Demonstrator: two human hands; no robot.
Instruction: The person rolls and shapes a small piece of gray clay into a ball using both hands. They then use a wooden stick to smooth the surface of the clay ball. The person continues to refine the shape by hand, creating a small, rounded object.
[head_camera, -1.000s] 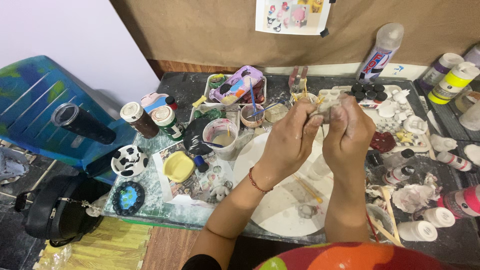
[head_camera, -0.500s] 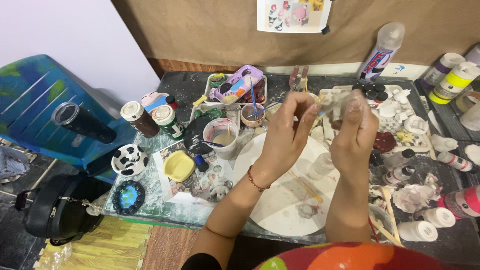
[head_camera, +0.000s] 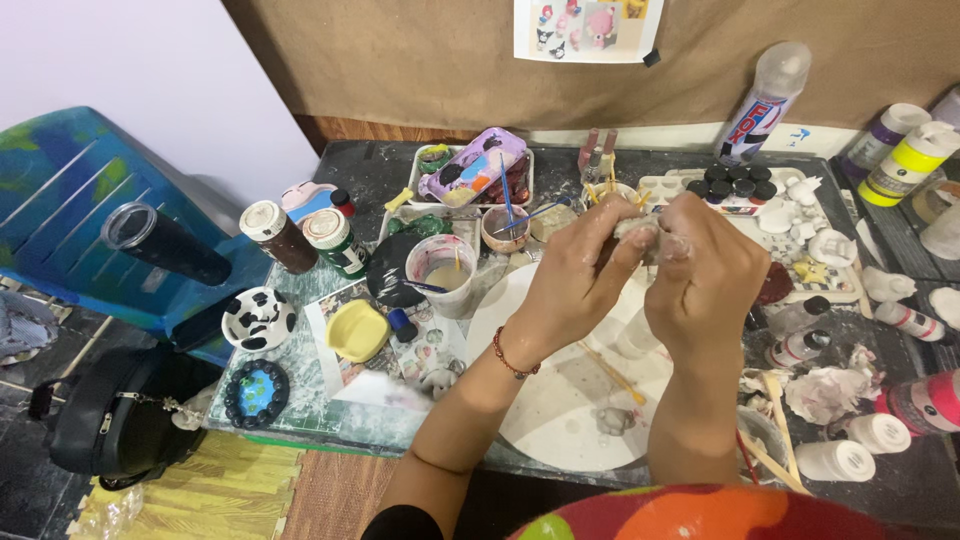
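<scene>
We've got both hands raised over the round white board (head_camera: 560, 400), pinching one small pale clay lump (head_camera: 637, 232) between them: left hand (head_camera: 575, 285) grips it from the left with thumb and fingertips, right hand (head_camera: 705, 275) is curled over it from the right. The lump sits at the fingertips, mostly covered, shape unclear. Open room is straight below the hands on the board; only a thin wooden stick (head_camera: 610, 372) and a small grey blob (head_camera: 610, 420) lie there. Left of the left hand it's tight: a murky water cup (head_camera: 442, 272) just beside the wrist, a yellow dish (head_camera: 357, 330) further out. Beyond the fingertips, a small bowl (head_camera: 503, 226) and a paint tray (head_camera: 472, 172). Right of the right hand, a white palette (head_camera: 790, 225), small paint bottles (head_camera: 800, 345) and crumpled tissue (head_camera: 828, 390) crowd out to the table edge.
</scene>
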